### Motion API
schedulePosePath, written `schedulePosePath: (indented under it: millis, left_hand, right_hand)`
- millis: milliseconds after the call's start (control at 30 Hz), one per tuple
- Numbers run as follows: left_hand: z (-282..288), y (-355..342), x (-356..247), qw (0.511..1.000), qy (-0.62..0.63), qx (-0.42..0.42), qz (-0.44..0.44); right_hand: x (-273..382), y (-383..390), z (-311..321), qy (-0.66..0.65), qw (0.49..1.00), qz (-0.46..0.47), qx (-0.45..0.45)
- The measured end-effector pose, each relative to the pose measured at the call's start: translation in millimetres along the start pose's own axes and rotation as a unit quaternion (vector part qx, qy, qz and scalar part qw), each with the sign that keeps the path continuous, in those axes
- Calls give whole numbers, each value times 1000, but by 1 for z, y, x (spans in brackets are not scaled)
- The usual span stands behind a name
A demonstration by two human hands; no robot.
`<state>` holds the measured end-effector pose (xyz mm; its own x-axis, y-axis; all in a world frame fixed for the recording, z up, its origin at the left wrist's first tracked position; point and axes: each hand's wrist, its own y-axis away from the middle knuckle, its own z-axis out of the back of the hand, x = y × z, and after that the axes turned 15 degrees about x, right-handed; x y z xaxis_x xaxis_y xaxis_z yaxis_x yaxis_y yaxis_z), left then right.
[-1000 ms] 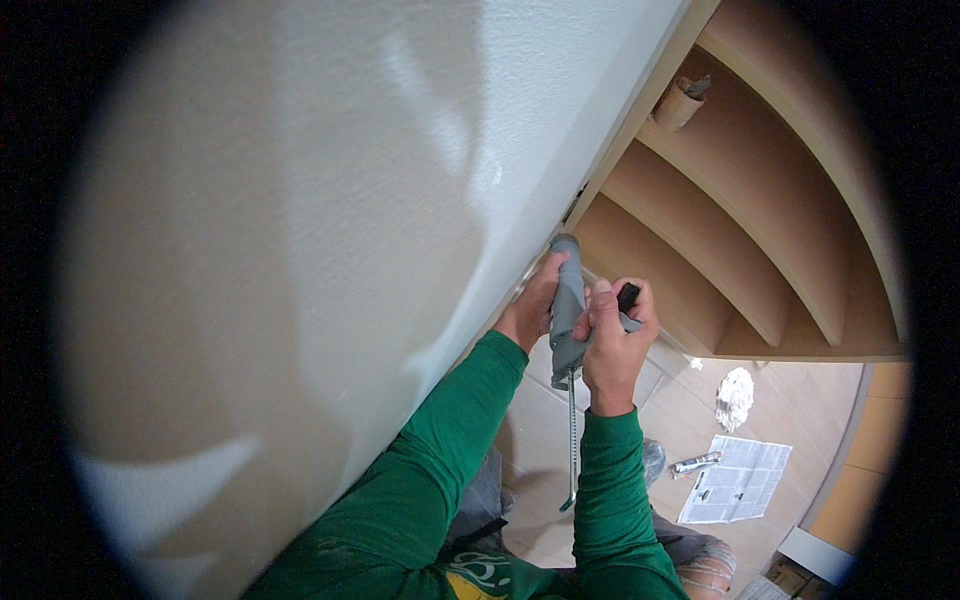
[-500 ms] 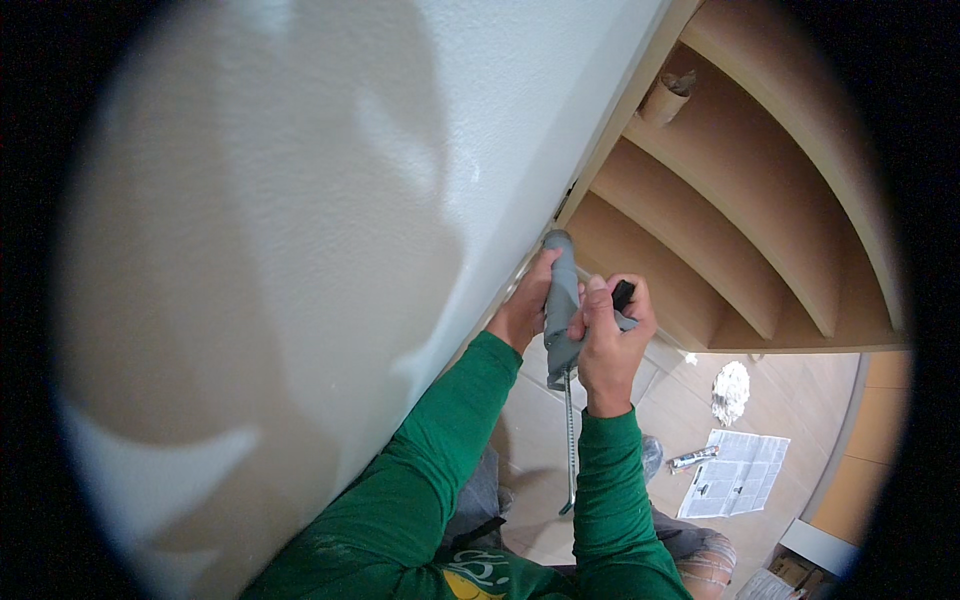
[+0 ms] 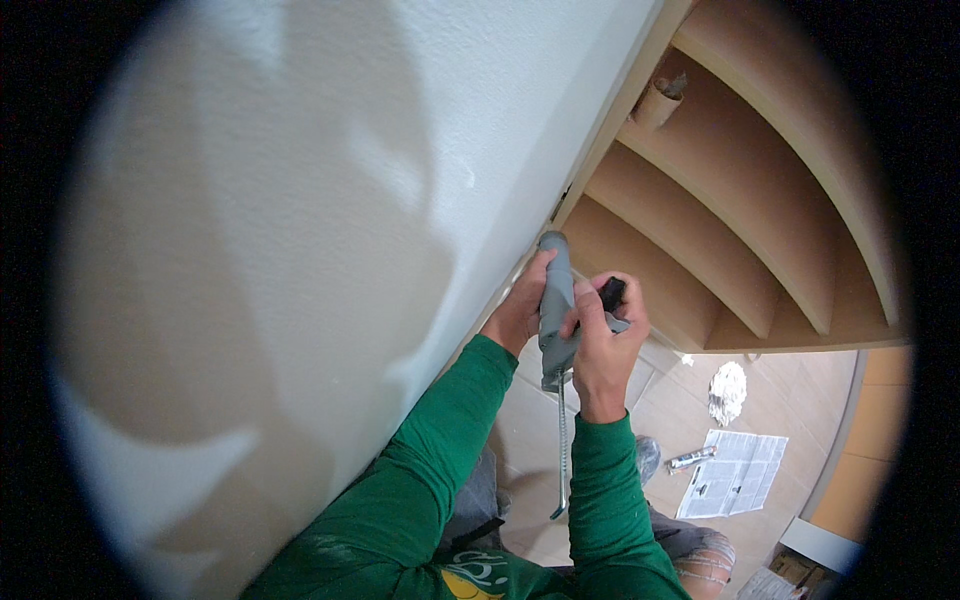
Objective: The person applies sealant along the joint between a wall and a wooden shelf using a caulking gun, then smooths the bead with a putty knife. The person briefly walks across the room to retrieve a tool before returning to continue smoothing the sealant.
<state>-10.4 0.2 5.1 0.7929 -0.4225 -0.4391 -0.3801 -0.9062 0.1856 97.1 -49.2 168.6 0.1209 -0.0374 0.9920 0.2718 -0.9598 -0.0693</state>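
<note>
A grey caulking gun points up along the seam where the white wall meets the wooden shelf unit. My left hand grips the tube's barrel against the wall. My right hand is closed around the gun's black handle and trigger. The metal push rod hangs down below the hands. Both sleeves are green.
Several bare wooden shelves curve away at the right; a cardboard roll lies on an upper one. Far below on the tiled floor are a newspaper sheet, a crumpled white rag and a spare tube.
The view has shifted slightly; both hands and the caulking gun keep the same grip at the seam, sitting a little lower in frame. Shadows on the wall moved.
</note>
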Motion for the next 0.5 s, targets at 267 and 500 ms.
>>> schedulePosePath:
  millis: [267, 500]
  left_hand:
    - [-14, -2, -3, 996, 77, -39, 34]
    - [-11, 2, -1, 1000, -5, -15, 25]
  right_hand:
    - [-7, -1, 4, -61, 998, 12, 16]
    - [-2, -2, 9, -36, 998, -18, 44]
